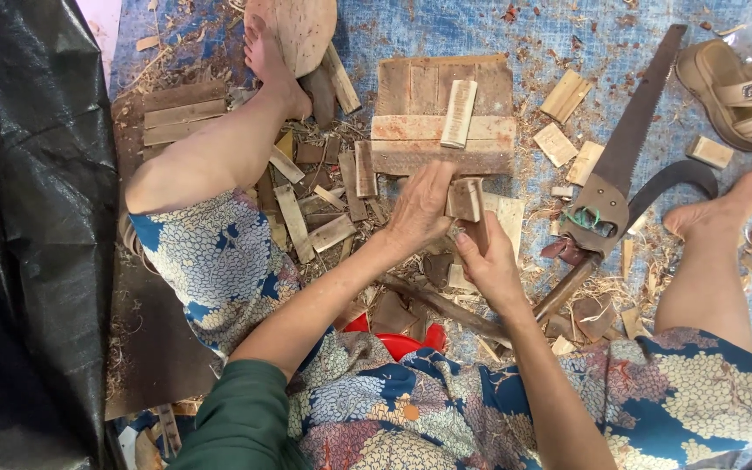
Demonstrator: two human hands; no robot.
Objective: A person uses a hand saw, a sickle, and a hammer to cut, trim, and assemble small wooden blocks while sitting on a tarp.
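Seen from above, a seated person works over a floor strewn with wood. The left hand has its fingers pressed together and curled over the left edge of a small wood block, gripping it. The right hand comes up from below the block; its thumb and fingers close around a dark object just under the block, too hidden to identify. Both hands touch at the block.

Just beyond the fingertips lies a flat board panel of joined slats, with a pale stick resting on top of it. To the left of the fingers, short wood strips lie scattered beside the person's bare left leg. To the right of the fingers lies a handsaw, its blade pointing away, with a curved dark blade beside it and small pale offcuts near it. Farther right is the person's right foot, and beyond it a tan sandal. Shavings cover the blue mat. Below the hands, a red object shows between the knees, against patterned blue clothing.
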